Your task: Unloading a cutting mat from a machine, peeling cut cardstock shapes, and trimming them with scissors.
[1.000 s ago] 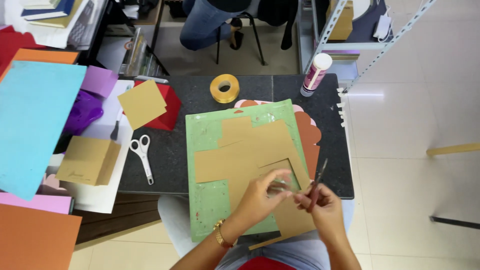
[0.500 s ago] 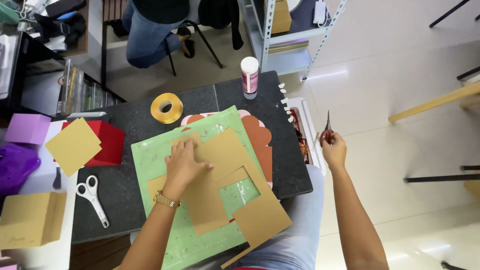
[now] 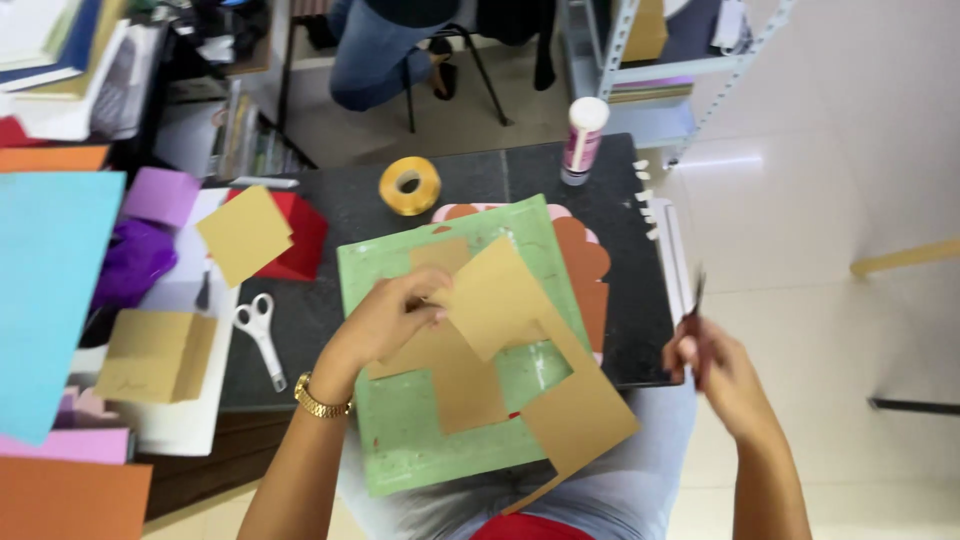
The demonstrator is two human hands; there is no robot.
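Observation:
My left hand (image 3: 385, 318) pinches a tan cardboard piece (image 3: 500, 297) and lifts it off a larger cut tan cardboard sheet (image 3: 575, 415) lying on the green cutting mat (image 3: 410, 440). A gold watch sits on that wrist. My right hand (image 3: 712, 362) is out past the table's right edge, shut on a thin dark craft knife (image 3: 697, 297) pointing upward; it is blurred.
On the dark table (image 3: 480, 180) stand a yellow tape roll (image 3: 409, 186), a glue bottle (image 3: 583, 139), white-handled scissors (image 3: 259, 333), a red box (image 3: 298, 235) and tan squares (image 3: 244, 233). Coloured paper sheets (image 3: 45, 290) are stacked at the left. A seated person's legs (image 3: 375, 50) are beyond the table.
My left hand has gone from pressing flat on the cardboard to lifting a cut piece by its corner. My right hand with the knife has dropped lower, beside the table's edge.

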